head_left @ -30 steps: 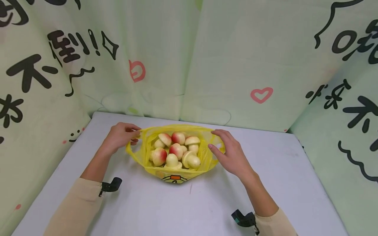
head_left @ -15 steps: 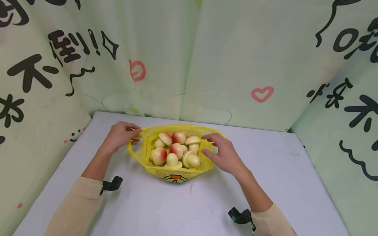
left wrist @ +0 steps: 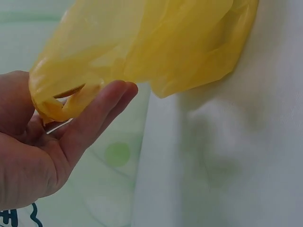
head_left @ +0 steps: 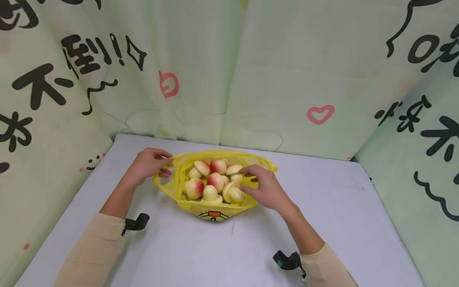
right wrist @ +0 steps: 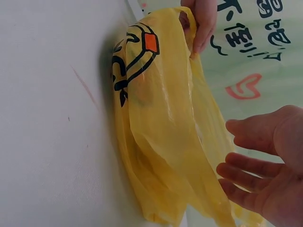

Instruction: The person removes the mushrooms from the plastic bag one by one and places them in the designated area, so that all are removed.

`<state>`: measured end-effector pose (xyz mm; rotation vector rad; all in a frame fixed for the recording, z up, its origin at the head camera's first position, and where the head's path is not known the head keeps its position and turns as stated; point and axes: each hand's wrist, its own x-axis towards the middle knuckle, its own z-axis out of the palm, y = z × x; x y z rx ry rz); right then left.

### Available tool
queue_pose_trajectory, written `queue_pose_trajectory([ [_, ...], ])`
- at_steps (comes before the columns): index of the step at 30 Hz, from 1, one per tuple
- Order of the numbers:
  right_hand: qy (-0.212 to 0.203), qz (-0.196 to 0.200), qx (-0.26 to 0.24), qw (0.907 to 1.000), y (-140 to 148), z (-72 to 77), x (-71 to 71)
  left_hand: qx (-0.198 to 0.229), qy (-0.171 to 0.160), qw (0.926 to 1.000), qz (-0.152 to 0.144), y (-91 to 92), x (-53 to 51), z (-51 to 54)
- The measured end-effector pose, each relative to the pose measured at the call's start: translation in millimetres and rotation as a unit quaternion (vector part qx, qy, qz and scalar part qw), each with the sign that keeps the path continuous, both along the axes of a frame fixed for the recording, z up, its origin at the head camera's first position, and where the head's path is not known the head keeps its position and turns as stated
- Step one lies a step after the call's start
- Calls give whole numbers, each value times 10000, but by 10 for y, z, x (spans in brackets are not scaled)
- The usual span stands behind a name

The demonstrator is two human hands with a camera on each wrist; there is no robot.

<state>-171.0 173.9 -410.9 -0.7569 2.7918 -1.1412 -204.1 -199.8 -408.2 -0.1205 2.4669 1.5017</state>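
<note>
A yellow plastic bag [head_left: 190,205] with a printed black and orange figure sits on the table, its mouth spread wide. Inside lie several mushroom-shaped pieces [head_left: 210,193], cream-coloured, some with red caps [head_left: 195,188]. My left hand [head_left: 147,165] pinches the bag's left handle; in the left wrist view the thumb and fingers [left wrist: 97,113] hold the yellow film. Over the bag's right side, my right hand [head_left: 265,187] hovers with fingers spread, its fingertips close to the right-hand mushrooms. No thing shows between its thumb and fingers [right wrist: 248,172] in the right wrist view.
The white table [head_left: 201,255] stretches in front of the bag and to both sides. A pale green curtain [head_left: 201,99] with black lettering and pink drawings encloses the back and sides. Each wrist carries a black camera mount [head_left: 137,222].
My right hand has left the bag's right handle and moved left over the opening, toward the mushrooms. The left hand keeps its hold on the left handle, almost unmoved.
</note>
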Motion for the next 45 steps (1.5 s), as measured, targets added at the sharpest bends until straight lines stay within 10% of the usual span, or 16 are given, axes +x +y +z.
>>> queue_pose_trajectory([
  [45,-540,148,65,9984,-105,-112,-24,-752,-331,9965,-125,244,-23,-90],
])
